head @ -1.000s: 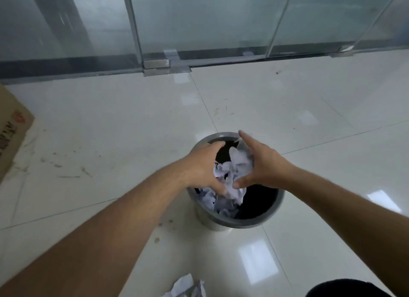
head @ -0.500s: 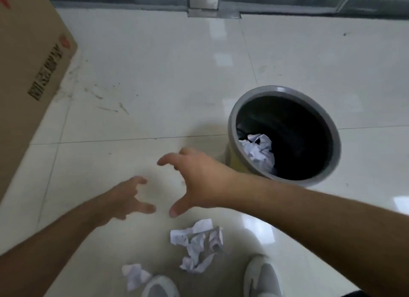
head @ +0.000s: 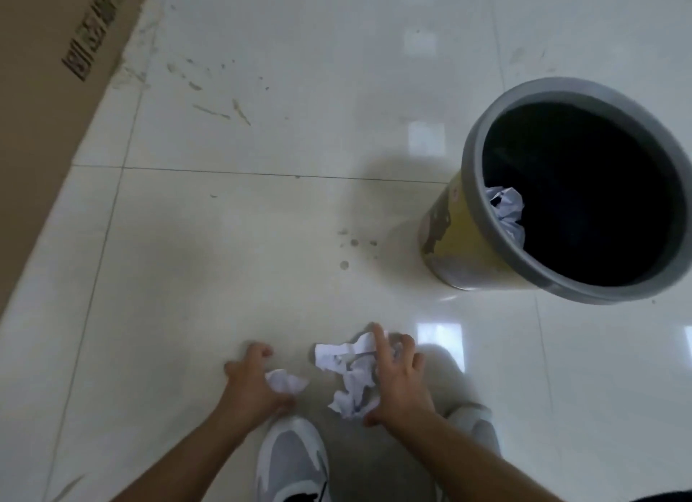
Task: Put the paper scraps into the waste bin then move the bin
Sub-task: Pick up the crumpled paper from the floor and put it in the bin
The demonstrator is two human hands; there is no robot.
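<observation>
The waste bin (head: 468,247), yellow with a grey rim, stands upright on the floor at the right; crumpled white paper (head: 505,209) lies inside against its near wall. Two lots of paper lie on the tiles in front of my shoes. My left hand (head: 251,383) curls around a small crumpled scrap (head: 286,381), thumb under it and fingers bent above. My right hand (head: 402,381) is spread over the right side of a larger bunch of scraps (head: 348,370), with index finger and thumb spanning it and fingers apart.
A large cardboard box (head: 45,89) slants along the left edge. My grey-white shoes (head: 292,460) stand just below the scraps. The glossy white tile floor (head: 262,220) has scuff marks and small spots between box and bin.
A second ago both hands were dropping paper into the bin. They have since come down to the floor scraps: the left has curled around the small one, the right has landed on the larger bunch.
</observation>
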